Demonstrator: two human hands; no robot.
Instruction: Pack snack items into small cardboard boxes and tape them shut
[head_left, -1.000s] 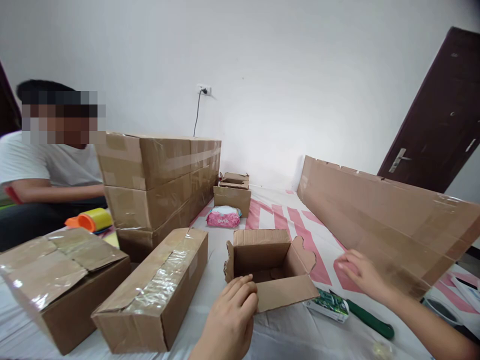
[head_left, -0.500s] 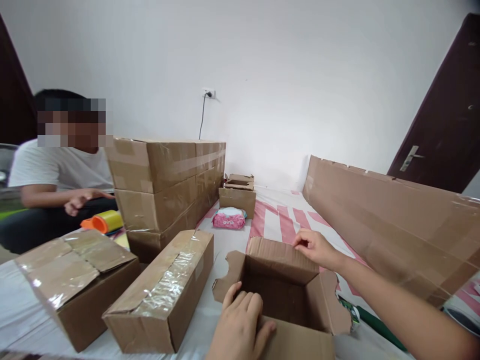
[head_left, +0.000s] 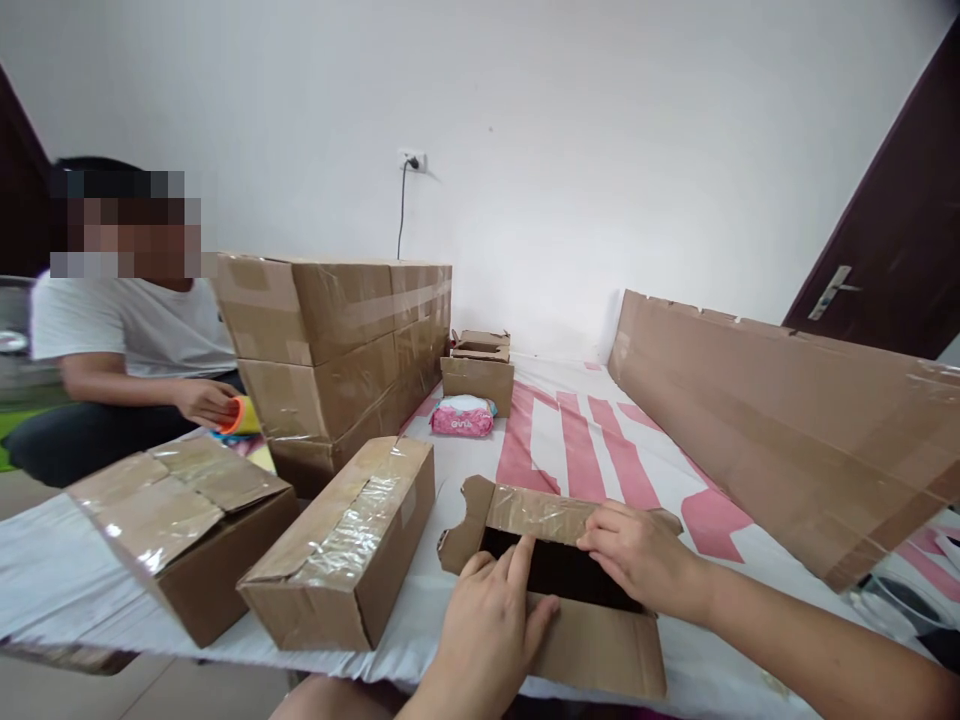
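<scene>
Corrugated brown box (head_left: 559, 600), glossy taped flap (head_left: 536, 515) underhand.

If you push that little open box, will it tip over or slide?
The box is low and wide, so it would probably slide on the smooth sheet rather than tip. Its inside looks dark and maybe empty, so likely light. Its flaps bend under both hands, so it seems floppy.

Left hand (head_left: 491, 625) flat, fingers spread, right hand (head_left: 637, 555) palm down, fingers curled
</scene>
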